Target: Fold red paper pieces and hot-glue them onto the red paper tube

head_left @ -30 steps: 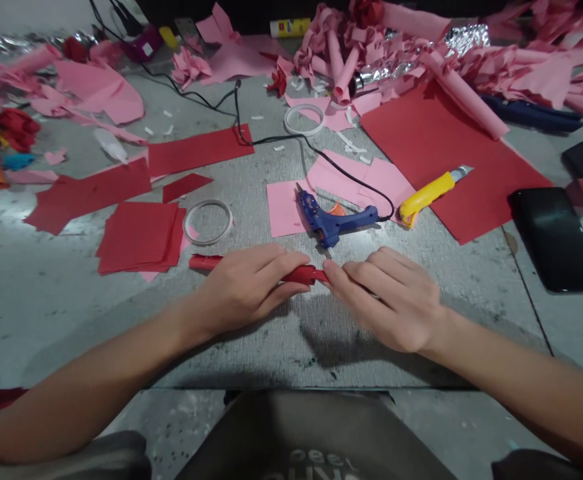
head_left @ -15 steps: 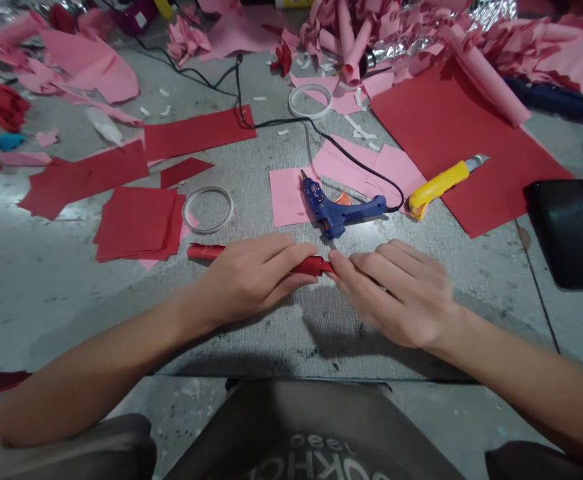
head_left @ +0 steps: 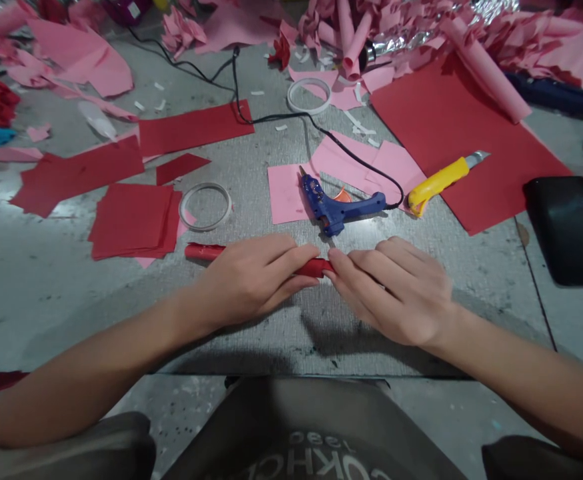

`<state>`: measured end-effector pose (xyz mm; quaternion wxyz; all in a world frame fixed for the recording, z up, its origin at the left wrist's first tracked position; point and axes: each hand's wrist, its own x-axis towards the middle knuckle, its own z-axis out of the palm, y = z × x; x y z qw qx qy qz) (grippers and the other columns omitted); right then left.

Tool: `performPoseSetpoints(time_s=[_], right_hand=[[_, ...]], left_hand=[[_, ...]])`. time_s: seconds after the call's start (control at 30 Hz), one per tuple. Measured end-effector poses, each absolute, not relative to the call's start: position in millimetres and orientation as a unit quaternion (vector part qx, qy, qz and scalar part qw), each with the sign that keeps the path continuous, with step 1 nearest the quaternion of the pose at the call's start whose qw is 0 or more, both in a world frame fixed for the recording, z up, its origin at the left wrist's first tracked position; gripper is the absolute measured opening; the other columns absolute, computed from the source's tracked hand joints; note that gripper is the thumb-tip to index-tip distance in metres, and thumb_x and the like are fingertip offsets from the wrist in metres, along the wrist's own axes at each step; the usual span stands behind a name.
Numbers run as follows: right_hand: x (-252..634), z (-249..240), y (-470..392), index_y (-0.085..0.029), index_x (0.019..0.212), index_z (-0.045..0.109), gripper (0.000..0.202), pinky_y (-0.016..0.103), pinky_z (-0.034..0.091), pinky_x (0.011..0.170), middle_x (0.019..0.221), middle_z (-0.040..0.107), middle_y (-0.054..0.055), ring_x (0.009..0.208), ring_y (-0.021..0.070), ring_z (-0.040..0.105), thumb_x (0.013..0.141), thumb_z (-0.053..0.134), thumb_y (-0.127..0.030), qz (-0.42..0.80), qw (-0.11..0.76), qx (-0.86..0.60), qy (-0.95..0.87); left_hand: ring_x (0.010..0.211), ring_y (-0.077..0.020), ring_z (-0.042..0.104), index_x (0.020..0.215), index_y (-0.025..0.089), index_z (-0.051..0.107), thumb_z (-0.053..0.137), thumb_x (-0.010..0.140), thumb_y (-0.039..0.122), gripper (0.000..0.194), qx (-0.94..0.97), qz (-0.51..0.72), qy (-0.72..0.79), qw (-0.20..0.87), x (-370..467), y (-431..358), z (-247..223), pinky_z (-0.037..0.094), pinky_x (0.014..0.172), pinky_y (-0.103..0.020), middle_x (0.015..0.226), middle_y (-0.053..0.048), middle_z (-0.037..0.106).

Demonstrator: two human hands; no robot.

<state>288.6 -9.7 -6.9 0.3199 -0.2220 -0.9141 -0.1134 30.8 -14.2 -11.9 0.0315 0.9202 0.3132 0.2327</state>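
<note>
A thin red paper roll [head_left: 204,251] lies level above the near part of the table, its middle covered by my left hand [head_left: 261,272]. The fingers of that hand are wrapped round it, and its left end sticks out past them. At the roll's right end, my right hand [head_left: 391,288] pinches the tip between thumb and forefinger. Just beyond both hands rests a blue glue gun [head_left: 339,208] on a pink paper square [head_left: 284,193]. To the left are a stack of red paper squares [head_left: 130,220] and a tape roll [head_left: 205,207].
A yellow utility knife [head_left: 441,181] with its blade out lies partly on a large red sheet [head_left: 471,147]. A black phone-like device [head_left: 569,230] is at right. The black cord [head_left: 276,121] crosses the table. Pink paper scraps [head_left: 81,57] and a second tape ring [head_left: 309,95] lie farther back.
My right fingertips have closed in on the roll's right end, and less of its narrow tip shows between the hands. The whole view has shifted slightly.
</note>
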Motion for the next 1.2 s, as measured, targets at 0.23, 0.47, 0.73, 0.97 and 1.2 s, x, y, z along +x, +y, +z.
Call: performPoseSetpoints(time_s=[0.23, 0.47, 0.73, 0.97, 1.2], right_hand=[[289.2, -4.4, -8.8, -0.006, 0.103, 0.077, 0.012, 0.038, 0.039, 0.057, 0.077, 0.075, 0.006, 0.065, 0.0188, 0.056, 0.096, 0.079, -0.015, -0.141, 0.314, -0.221, -0.913], [287.8, -2.9, -9.7, -0.008, 0.125, 0.074, 0.027, 0.038, 0.036, 0.061, 0.081, 0.078, 0.004, 0.067, 0.0180, 0.059, 0.099, 0.075, -0.019, -0.180, 0.265, -0.243, -0.915], [285.2, 3.2, -14.7, -0.007, 0.117, 0.075, 0.020, 0.038, 0.043, 0.062, 0.095, 0.080, 0.009, 0.073, 0.0213, 0.064, 0.102, 0.065, -0.014, -0.183, 0.173, -0.233, -0.939], [290.0, -0.2, -9.9, -0.013, 0.100, 0.078, 0.012, 0.039, 0.051, 0.066, 0.097, 0.081, 0.011, 0.074, 0.0227, 0.064, 0.100, 0.066, -0.012, -0.184, 0.181, -0.149, -0.954], [288.0, -2.6, -8.6, -0.012, 0.096, 0.078, 0.010, 0.036, 0.045, 0.059, 0.091, 0.081, 0.009, 0.068, 0.0193, 0.062, 0.100, 0.071, -0.019, -0.152, 0.212, -0.161, -0.952]], left_hand=[[0.083, -0.0213, 0.068, 0.128, 0.013, 0.062, 0.055, 0.112, 0.039, 0.032, 0.922, 0.222, 0.314, 0.029, 32.3, -18.3, -9.3, 0.054, 0.072, -0.033, 0.095, -0.007, 0.072], [0.082, -0.0229, 0.067, 0.125, 0.010, 0.064, 0.051, 0.112, 0.028, 0.026, 0.930, 0.185, 0.317, 0.003, 33.2, -17.6, -8.3, 0.052, 0.070, -0.035, 0.093, -0.008, 0.071], [0.085, -0.0231, 0.070, 0.121, 0.010, 0.066, 0.050, 0.112, 0.026, 0.024, 0.936, 0.170, 0.308, 0.017, 35.4, -16.7, -10.4, 0.055, 0.075, -0.036, 0.094, -0.008, 0.074], [0.080, -0.0231, 0.069, 0.116, 0.010, 0.067, 0.049, 0.111, 0.027, 0.025, 0.949, 0.163, 0.268, 0.026, 33.6, -17.9, -13.3, 0.054, 0.072, -0.037, 0.090, -0.008, 0.072], [0.077, -0.0210, 0.066, 0.108, 0.014, 0.066, 0.047, 0.111, 0.025, 0.023, 0.947, 0.162, 0.275, 0.025, 35.2, -21.6, -8.2, 0.051, 0.070, -0.035, 0.085, -0.006, 0.071]])
